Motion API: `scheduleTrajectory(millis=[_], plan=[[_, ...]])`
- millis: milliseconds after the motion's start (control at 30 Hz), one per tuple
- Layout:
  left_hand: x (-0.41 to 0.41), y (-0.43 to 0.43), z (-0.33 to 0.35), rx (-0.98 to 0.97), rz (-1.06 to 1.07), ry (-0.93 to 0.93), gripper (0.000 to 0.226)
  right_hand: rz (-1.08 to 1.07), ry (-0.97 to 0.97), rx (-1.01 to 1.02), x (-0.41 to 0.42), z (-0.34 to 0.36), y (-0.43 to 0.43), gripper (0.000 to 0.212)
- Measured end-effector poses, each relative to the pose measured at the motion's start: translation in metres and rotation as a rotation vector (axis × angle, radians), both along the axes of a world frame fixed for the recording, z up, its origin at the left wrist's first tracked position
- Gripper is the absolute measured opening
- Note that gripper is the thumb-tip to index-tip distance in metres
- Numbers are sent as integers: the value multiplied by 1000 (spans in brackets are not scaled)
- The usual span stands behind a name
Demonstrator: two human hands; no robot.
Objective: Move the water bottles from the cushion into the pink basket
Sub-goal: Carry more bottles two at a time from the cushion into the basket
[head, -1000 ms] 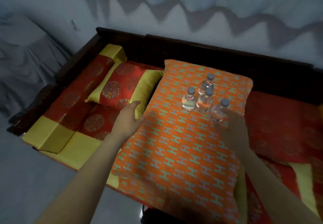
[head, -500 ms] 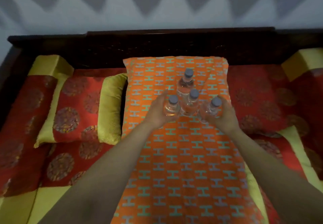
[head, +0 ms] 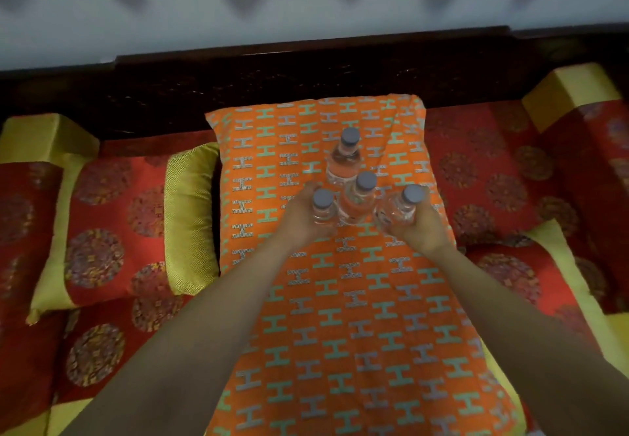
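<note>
Several clear water bottles with grey caps stand on an orange cushion [head: 340, 316] patterned with teal H shapes. My left hand [head: 299, 221] is wrapped around the left bottle [head: 322, 209]. The right bottle [head: 401, 207] leans to the right in the grip of my right hand [head: 423, 228]. Between my hands stands a middle bottle [head: 359, 197], and a far bottle [head: 345, 160] is upright behind it. No pink basket is in view.
The cushion lies on a dark wooden bench [head: 306, 71] with red and yellow upholstery. A red and yellow pillow [head: 129, 228] lies left of the cushion. Bolsters sit at the far left [head: 41, 136] and far right [head: 571, 91]. A pale wall rises behind.
A second ago my left hand rested on the cushion's left edge and my right hand was reaching in. Both hands have since closed on the outer bottles, and the view has swung to face the bench.
</note>
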State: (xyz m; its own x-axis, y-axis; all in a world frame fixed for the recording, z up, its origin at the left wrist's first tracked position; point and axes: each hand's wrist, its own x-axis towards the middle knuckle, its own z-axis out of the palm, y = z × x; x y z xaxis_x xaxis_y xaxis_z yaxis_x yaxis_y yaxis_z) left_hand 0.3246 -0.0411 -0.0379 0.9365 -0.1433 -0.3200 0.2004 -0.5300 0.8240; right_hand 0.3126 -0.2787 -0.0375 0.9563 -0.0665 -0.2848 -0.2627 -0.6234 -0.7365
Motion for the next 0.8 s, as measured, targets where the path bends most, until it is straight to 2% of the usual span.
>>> scheduleTrajectory(millis=[133,200,267,333,400,600,733,800], plan=[[-14,8,11,-24,209,20,65,-110,-46,158,-8,8,2,72],[-17,13,27,-3,219,-13,55,-151,-83,215,-12,20,3,65],[-21,16,41,-22,211,-67,44,-165,-114,273,-16,32,3,55],[-24,16,55,-49,194,-121,50,-170,-135,333,-23,43,0,47],[-26,13,69,-62,159,-164,54,-184,-146,367,-29,54,-3,48],[-34,-27,100,-68,44,-273,43,-308,-198,391,-67,80,-36,54],[-38,-64,116,-76,-32,-303,46,-403,-256,352,-97,99,-79,48],[-43,-86,124,-76,-77,-329,40,-468,-266,347,-115,108,-105,47]])
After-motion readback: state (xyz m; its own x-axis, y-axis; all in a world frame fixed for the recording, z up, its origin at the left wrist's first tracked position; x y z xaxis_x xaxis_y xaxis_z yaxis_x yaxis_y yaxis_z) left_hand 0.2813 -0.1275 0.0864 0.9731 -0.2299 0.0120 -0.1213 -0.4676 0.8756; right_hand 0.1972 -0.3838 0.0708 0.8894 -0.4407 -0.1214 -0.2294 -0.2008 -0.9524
